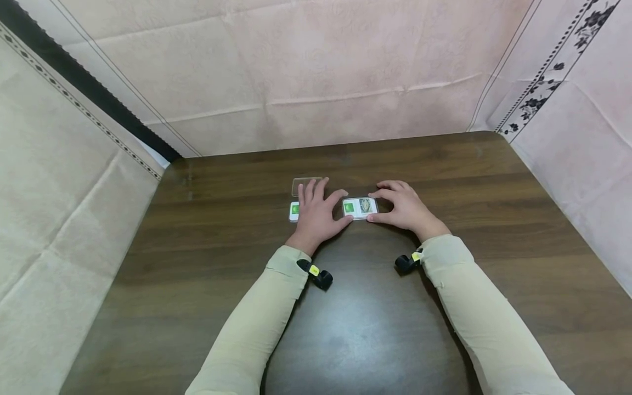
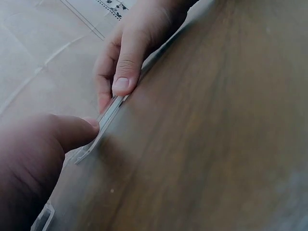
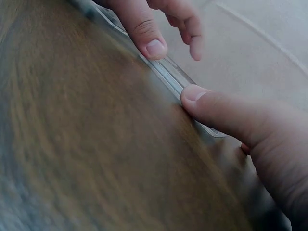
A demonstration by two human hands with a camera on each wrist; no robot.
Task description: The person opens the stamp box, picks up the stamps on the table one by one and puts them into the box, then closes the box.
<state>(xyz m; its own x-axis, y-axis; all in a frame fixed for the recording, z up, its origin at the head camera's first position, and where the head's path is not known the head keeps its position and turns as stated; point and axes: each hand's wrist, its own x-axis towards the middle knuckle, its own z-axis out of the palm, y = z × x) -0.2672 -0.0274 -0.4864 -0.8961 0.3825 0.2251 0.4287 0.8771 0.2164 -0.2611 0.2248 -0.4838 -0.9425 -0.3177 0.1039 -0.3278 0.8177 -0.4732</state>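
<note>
A small flat clear case (image 1: 360,209) with a white face, a green square and a round picture lies on the table between the two hands. My right hand (image 1: 402,208) grips its right end, thumb on the near edge and index finger at the far edge. The left hand (image 1: 318,216) holds the left end between thumb and index finger, its other fingers spread. The left wrist view shows both thumbs on the near edge of the case (image 2: 109,115). Partly under the left hand lies a second white piece (image 1: 293,212) with a green square.
Behind the left fingers lies a clear, empty-looking rectangular plastic piece (image 1: 299,185). The dark wood table (image 1: 237,274) ends at a pale cloth backdrop (image 1: 345,71), and more cloth hangs on both sides. Each wrist carries a small black camera (image 1: 322,280).
</note>
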